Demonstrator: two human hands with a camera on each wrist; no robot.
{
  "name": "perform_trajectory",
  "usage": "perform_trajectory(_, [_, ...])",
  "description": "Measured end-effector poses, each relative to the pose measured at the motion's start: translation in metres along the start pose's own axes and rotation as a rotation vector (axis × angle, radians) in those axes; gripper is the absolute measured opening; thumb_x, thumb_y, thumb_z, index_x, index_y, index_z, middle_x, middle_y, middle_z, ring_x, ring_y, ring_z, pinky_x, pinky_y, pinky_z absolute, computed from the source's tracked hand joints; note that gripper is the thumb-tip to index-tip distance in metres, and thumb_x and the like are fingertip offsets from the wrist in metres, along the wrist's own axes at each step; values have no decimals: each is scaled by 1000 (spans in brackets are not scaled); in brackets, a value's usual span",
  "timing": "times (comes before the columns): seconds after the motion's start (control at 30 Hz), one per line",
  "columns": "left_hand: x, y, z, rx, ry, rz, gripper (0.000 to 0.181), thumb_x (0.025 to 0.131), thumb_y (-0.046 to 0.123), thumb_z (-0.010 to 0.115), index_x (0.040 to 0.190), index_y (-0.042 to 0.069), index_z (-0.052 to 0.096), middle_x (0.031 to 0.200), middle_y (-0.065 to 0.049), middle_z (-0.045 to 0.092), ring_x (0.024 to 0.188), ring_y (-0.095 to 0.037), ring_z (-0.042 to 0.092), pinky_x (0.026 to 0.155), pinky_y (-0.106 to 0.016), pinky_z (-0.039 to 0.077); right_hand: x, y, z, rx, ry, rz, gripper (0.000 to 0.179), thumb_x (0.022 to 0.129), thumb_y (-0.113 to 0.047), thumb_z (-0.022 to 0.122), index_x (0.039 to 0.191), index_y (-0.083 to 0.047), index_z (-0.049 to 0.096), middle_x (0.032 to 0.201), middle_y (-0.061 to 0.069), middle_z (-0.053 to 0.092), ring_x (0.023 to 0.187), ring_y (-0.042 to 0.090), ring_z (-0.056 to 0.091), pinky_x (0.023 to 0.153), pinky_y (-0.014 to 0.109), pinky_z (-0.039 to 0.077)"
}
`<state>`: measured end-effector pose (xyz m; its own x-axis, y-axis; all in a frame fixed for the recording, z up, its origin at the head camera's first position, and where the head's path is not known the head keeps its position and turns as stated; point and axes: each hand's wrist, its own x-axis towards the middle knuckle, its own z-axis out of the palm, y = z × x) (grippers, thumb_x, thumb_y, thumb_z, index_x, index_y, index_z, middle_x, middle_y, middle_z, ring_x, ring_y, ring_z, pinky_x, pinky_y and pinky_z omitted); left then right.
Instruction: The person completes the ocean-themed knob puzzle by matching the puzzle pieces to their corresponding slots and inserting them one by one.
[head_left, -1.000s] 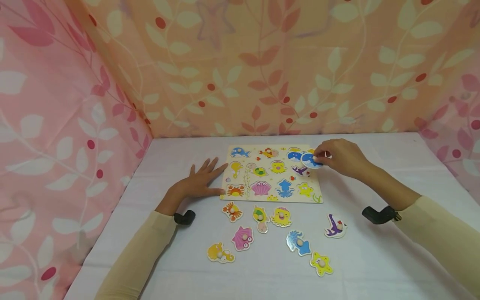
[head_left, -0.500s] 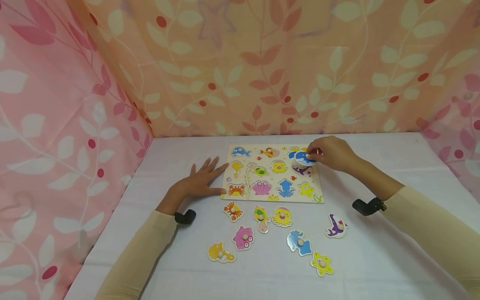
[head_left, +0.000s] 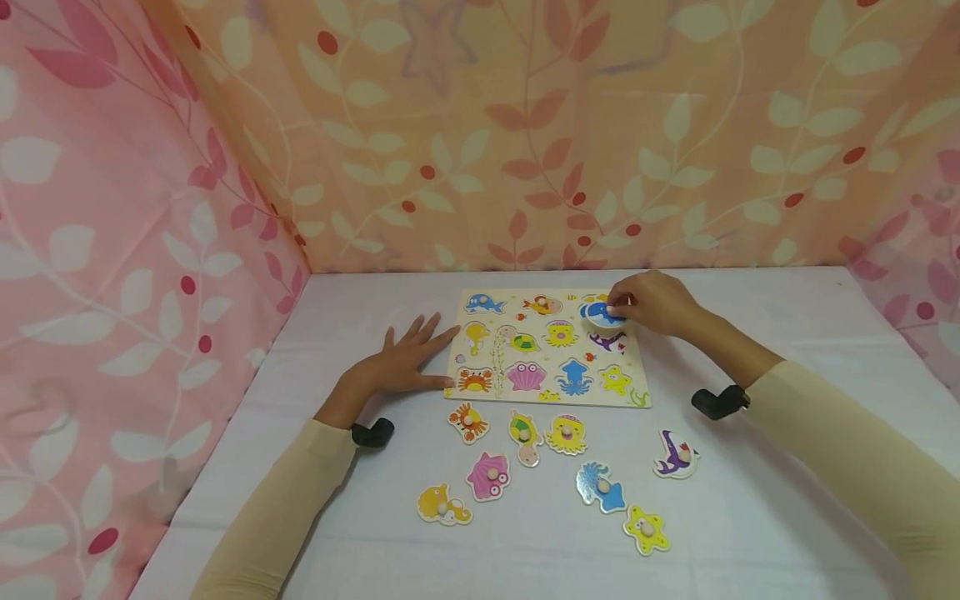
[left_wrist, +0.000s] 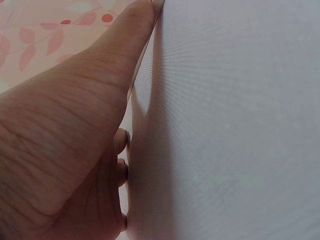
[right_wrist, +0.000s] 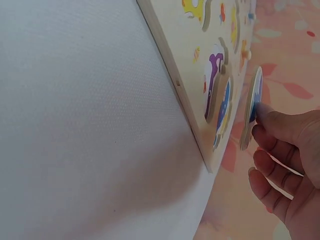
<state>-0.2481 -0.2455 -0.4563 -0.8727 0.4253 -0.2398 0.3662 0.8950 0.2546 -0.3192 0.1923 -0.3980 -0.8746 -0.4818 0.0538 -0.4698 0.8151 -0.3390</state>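
Note:
My right hand (head_left: 660,304) pinches a blue-and-white puzzle piece (head_left: 600,314) between thumb and fingers, over the upper right of the wooden peg puzzle board (head_left: 634,358). In the right wrist view the piece (right_wrist: 252,107) stands apart from the board (right_wrist: 170,65), close above a blue picture recess (right_wrist: 223,112). My left hand (head_left: 401,364) lies with fingers spread on the table, fingertips and thumb at the board's left edge. The left wrist view shows this hand (left_wrist: 75,115) against the white cloth. A knobbed blue whale (head_left: 483,303) and a fish (head_left: 542,305) sit in the board's top row.
In front of the board lie loose knobbed pieces: a crab (head_left: 468,422), turtle (head_left: 524,435), octopus (head_left: 567,434), shell (head_left: 488,477), seahorse (head_left: 444,505), squid (head_left: 601,487), starfish (head_left: 647,529) and purple sea animal (head_left: 676,455). Patterned curtains (head_left: 480,150) hang behind the white-covered table.
My right hand has moved left with the blue-and-white piece, bringing it farther over the board's upper right recess. The left hand stays at the board's edge.

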Motion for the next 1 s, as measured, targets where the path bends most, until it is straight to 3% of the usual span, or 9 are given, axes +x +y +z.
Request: perform_trajectory(1.0, [-3,5,-3,2,5,-7,100,83,78,59,163,40,11,171,-6,-4,156,-36,-10,113,-73,-6,22,9,16,58,-61,83,21,92,-18,77,111,-7,77,92,5,72,89,25,60,83,43,49])
